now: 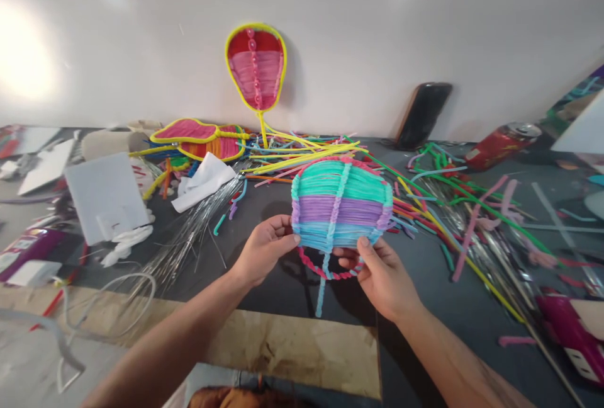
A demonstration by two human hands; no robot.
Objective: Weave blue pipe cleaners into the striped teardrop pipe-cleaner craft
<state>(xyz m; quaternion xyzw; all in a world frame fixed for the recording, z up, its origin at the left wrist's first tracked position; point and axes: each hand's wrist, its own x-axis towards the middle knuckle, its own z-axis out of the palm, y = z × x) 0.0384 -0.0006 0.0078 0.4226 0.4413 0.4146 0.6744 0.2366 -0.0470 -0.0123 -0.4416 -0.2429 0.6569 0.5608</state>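
"So, where's your striped fan (pixel 325 209)?"
"Above the tabletop (pixel 283 298), between back and front edges; your left hand (pixel 262 247) and right hand (pixel 384 276) pinch its lower sides."
"Hidden?"
"Your grip's far side, behind it."

From afar I'm viewing a craft workspace: multicoloured fuzzy stems (pixel 306 151) and thin silvery wires (pixel 189 238) are littering a dark grey tabletop (pixel 274 298).

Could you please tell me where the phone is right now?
In the head view, the phone stands right of centre, tilted, by the white back wall, just left of the red can.
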